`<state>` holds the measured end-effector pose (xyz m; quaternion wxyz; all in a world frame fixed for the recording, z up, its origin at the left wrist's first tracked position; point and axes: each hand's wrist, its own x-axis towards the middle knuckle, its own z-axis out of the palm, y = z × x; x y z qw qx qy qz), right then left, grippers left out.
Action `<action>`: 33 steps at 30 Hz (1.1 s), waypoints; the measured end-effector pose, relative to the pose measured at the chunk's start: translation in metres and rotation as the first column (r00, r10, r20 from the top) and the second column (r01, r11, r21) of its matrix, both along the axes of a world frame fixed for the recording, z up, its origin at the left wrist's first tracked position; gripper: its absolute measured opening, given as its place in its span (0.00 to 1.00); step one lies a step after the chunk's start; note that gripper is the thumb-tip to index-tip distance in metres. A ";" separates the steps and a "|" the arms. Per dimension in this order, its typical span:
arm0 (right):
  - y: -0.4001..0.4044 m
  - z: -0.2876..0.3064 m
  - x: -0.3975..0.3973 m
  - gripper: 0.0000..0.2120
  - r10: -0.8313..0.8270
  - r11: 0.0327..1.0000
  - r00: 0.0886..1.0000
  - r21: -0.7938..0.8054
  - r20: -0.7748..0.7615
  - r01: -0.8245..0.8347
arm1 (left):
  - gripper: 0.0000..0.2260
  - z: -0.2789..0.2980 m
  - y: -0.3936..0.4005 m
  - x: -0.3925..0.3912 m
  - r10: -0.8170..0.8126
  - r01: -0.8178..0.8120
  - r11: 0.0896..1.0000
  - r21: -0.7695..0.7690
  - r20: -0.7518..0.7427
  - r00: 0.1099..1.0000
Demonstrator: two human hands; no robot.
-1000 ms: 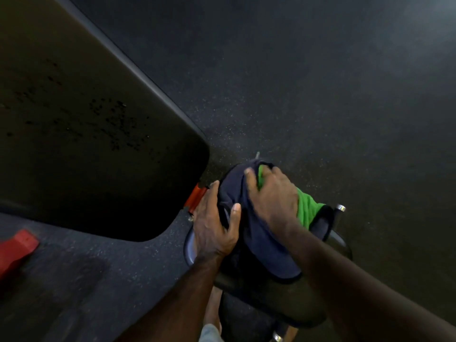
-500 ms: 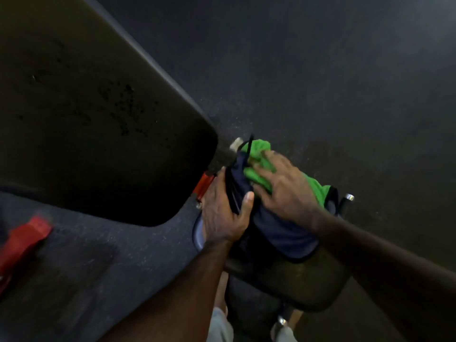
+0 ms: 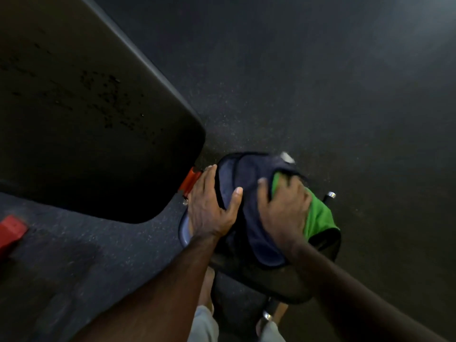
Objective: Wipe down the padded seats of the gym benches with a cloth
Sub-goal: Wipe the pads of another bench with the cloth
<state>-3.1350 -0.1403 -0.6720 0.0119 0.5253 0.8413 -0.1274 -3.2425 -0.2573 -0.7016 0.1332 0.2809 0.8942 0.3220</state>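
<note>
A small black padded seat (image 3: 276,285) sits low in the middle of the view, mostly draped in a navy cloth (image 3: 249,178). A green cloth (image 3: 318,215) is bunched on its right side. My left hand (image 3: 209,208) clasps the seat's left edge, with its thumb lying over the navy cloth. My right hand (image 3: 283,211) presses down on the green cloth, fingers curled into it where the two cloths meet. The seat's far end is hidden under the cloths.
A large black bench pad (image 3: 86,107) fills the upper left, with an orange-red bracket (image 3: 188,182) at its corner beside my left hand. A red part (image 3: 11,230) shows at the left edge. A chrome knob (image 3: 330,195) sticks out on the right. Dark rubber floor (image 3: 320,82) surrounds everything.
My right hand has slid the green cloth back from the seat's far end toward the right side. The navy cloth now covers the far end. My left hand keeps its hold.
</note>
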 end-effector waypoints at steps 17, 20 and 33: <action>-0.010 -0.003 0.093 0.31 0.108 0.994 0.992 0.039 -0.066 -0.105 | 0.36 -0.005 -0.001 0.001 0.023 -0.023 0.999 -0.039 0.000 1.000; -0.043 -0.002 0.078 0.29 -0.323 0.946 0.945 0.028 -0.045 0.324 | 0.35 -0.006 -0.002 0.001 0.010 -0.010 1.000 -0.029 -0.017 1.000; -0.075 -0.008 0.091 0.31 -0.221 0.975 0.974 0.029 0.056 0.220 | 0.36 0.000 0.002 0.001 -0.044 0.041 0.995 -0.093 -0.030 0.999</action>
